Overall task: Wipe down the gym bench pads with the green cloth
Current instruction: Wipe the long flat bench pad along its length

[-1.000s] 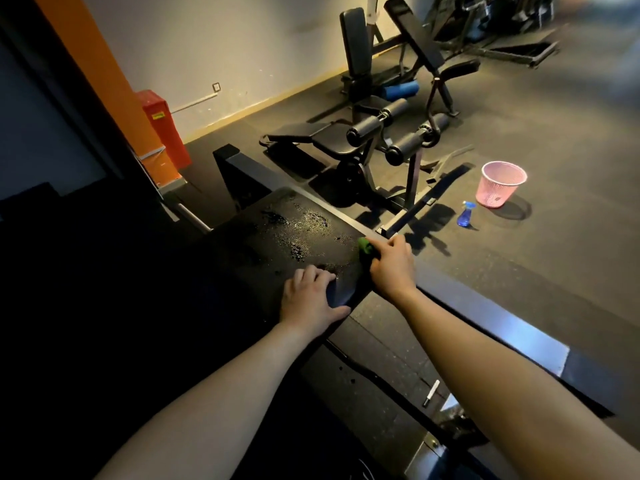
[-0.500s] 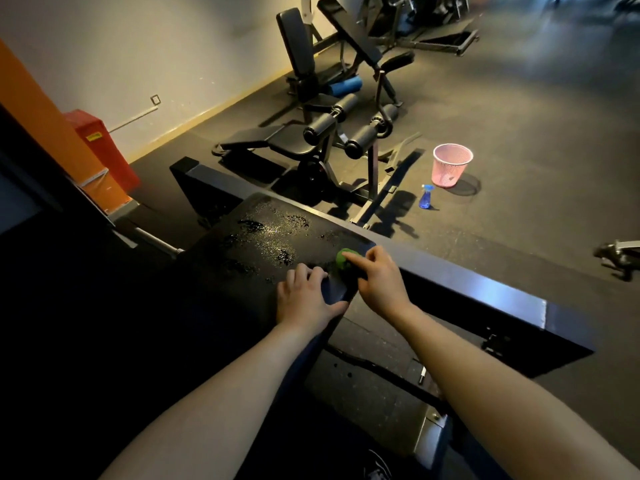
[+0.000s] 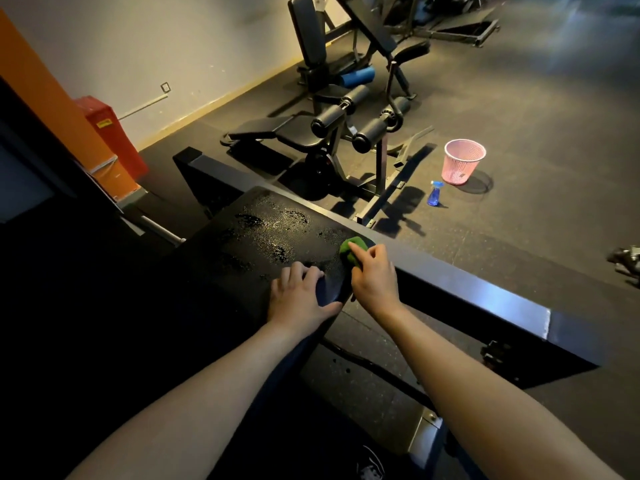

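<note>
Your right hand (image 3: pixel 375 282): fingers curled round bunched cloth (image 3: pixel 351 249), at pad (image 3: pixel 263 237) right corner, beside wet droplets; likely placed to sweep them. Your left hand (image 3: pixel 299 296): fingers flat on pad's near edge, holding nothing, probably bracing.

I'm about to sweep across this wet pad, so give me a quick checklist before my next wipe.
1. Green cloth gripped in right hand: ok.
2. Cloth on bench pad, at its far right corner: ok.
3. Left hand steadying pad: ok, rests on near edge.
4. Pad wiped dry: not ok, droplets across its far half.
5. Spray bottle at hand: not ok, on floor by pink basket.
6. Cloth's underside clean: cannot tell.
</note>
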